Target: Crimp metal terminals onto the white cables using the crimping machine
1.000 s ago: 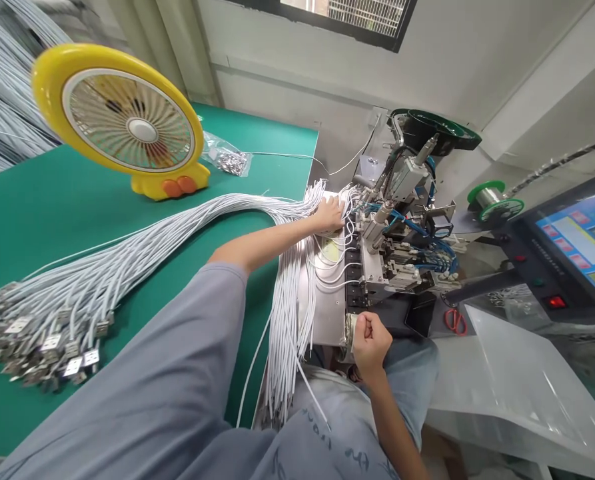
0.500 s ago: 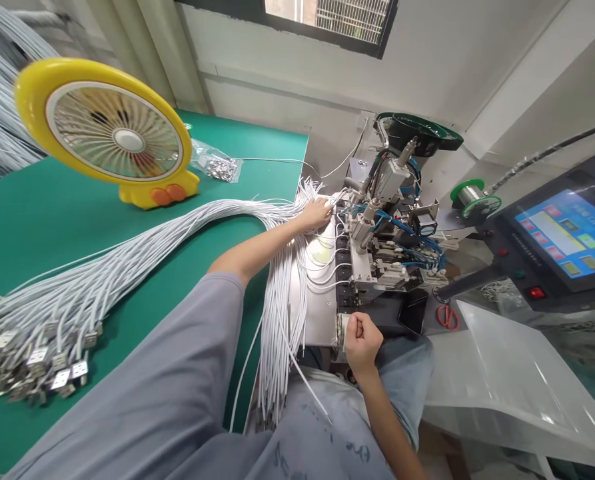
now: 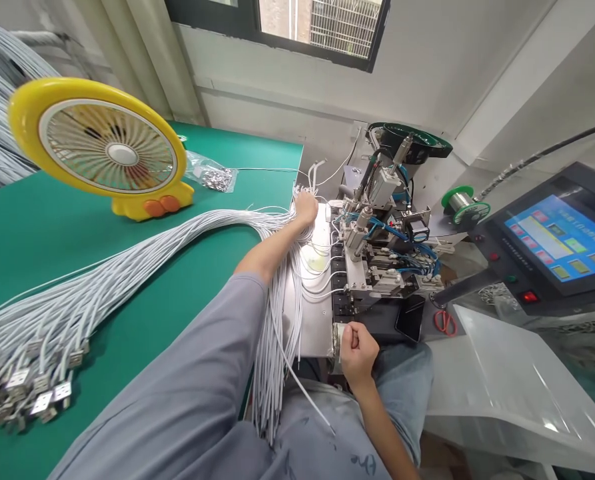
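Observation:
My left hand is closed around white cables at the far end of the metal plate. Two or so pale cable ends stick up just beyond its fingers. Beneath and beside that arm, a thick bundle of white cables hangs over the bench edge. Several single cables curve from it into the black holders along the machine. Near the machine's front corner, my right hand is curled into a fist; whatever it may hold is hidden.
On the green bench stand a yellow fan and a bag of metal parts. Cables with metal USB plugs lie at left. At right are a phone, red-handled scissors, a wire spool and a touchscreen.
My left hand has moved away from the machine, toward the far left, and cable ends now rise past its fingers. My right fist has stayed by the machine's corner. The view has shifted slightly.

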The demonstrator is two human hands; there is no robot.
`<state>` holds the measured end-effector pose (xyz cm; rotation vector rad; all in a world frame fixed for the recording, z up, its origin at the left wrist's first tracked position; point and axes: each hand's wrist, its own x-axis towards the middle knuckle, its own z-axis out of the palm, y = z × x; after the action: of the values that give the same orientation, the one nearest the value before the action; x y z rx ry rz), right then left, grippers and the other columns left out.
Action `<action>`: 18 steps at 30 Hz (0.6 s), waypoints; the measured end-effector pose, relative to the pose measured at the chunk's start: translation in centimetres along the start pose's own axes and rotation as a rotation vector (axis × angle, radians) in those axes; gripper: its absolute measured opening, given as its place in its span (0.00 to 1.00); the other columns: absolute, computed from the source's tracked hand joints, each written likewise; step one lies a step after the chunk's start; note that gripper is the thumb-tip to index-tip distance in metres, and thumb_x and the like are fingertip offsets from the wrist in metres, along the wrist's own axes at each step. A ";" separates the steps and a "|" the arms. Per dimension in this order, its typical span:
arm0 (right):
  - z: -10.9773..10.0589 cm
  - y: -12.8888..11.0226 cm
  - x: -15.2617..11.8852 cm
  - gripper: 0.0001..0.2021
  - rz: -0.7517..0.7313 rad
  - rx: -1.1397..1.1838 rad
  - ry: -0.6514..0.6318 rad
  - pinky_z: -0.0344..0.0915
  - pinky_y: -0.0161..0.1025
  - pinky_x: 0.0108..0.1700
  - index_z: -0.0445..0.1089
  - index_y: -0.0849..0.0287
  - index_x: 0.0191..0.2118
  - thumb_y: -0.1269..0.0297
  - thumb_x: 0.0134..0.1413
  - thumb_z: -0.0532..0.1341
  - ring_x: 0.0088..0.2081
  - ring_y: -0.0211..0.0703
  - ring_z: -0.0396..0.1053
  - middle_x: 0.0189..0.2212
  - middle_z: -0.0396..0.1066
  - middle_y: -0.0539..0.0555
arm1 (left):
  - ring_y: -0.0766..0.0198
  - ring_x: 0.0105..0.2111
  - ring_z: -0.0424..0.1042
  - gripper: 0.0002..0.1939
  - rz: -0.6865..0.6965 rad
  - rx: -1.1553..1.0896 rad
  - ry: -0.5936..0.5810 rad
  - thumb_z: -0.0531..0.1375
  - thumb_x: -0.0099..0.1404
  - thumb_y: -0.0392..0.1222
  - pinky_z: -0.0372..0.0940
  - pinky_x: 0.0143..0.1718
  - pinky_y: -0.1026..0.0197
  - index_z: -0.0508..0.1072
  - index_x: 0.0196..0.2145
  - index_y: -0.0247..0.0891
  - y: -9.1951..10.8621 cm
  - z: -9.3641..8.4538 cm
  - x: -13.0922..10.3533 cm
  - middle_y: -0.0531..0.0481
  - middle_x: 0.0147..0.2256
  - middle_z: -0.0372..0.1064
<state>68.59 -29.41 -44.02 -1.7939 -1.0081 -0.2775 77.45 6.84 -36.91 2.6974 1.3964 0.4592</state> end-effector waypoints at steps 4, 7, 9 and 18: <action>0.1 0.0 0.0 0.10 -0.023 -0.004 0.011 0.48 0.31 0.20 0.64 0.61 0.25 0.70 0.56 0.54 0.17 0.30 0.48 0.15 0.49 0.43 | 0.51 0.54 0.58 0.21 -0.061 -0.026 0.079 0.38 0.69 0.36 0.55 0.54 0.53 0.65 0.49 0.28 0.1 -0.3 -0.4 0.35 0.53 0.58; 0.2 0.0 0.0 0.10 -0.028 -0.003 0.023 0.48 0.31 0.21 0.64 0.61 0.25 0.70 0.56 0.54 0.17 0.30 0.48 0.16 0.49 0.43 | 0.54 0.54 0.57 0.20 0.002 -0.037 0.086 0.39 0.69 0.38 0.53 0.55 0.56 0.65 0.48 0.30 0.3 -0.6 -0.6 0.37 0.53 0.58; 0.1 -0.1 0.0 0.10 -0.028 -0.001 0.026 0.48 0.31 0.21 0.64 0.61 0.24 0.70 0.56 0.54 0.17 0.31 0.49 0.16 0.49 0.43 | 0.57 0.55 0.57 0.20 0.043 -0.037 0.082 0.38 0.70 0.39 0.51 0.57 0.57 0.64 0.49 0.32 0.4 -0.8 -0.7 0.39 0.54 0.57; 0.3 -0.2 0.2 0.10 -0.021 0.013 0.033 0.49 0.31 0.21 0.63 0.60 0.24 0.69 0.57 0.53 0.17 0.31 0.50 0.16 0.51 0.43 | 0.44 0.58 0.54 0.28 -0.124 0.040 -0.055 0.50 0.66 0.43 0.56 0.54 0.45 0.51 0.60 0.28 0.4 -0.3 0.4 0.28 0.58 0.53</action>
<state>68.49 -29.04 -43.86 -1.7625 -1.0041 -0.3115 77.84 6.91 -36.47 2.6117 1.5627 0.3492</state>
